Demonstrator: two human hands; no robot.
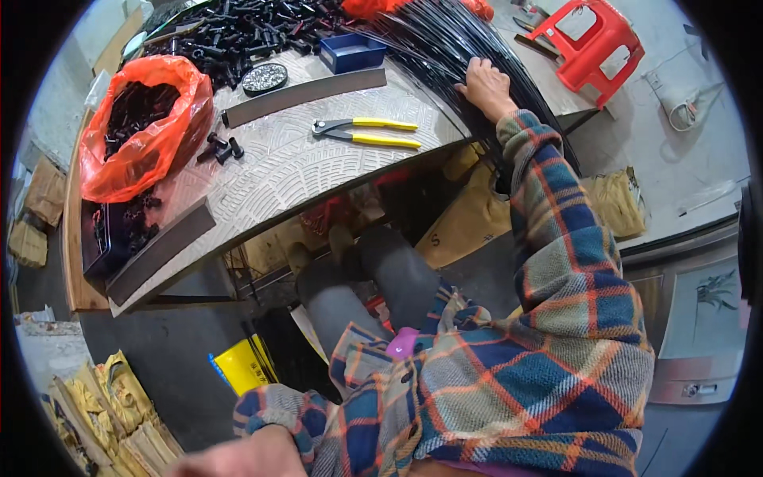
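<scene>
The bench top [274, 179] is all bumpy embossed metal, with a bundle of long, skinny, glossy black strips [445, 48] at its right end and a crinkly red plastic bag [131, 179] on the left. Right hand [486, 84] is on the strips, can't tell if it's actually gripping any; left hand [242, 461] is a blur down low, grip unreadable. Smallest: smooth yellow-handled pincers [381, 122], then stubby black bolt-like bits [235, 148].

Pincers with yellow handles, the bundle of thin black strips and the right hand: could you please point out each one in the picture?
Pincers [377, 122], head view: upper yellow handle.
Bundle of thin black strips [449, 40], head view: part beyond the hand.
Right hand [487, 87], head view: back of the hand.
</scene>
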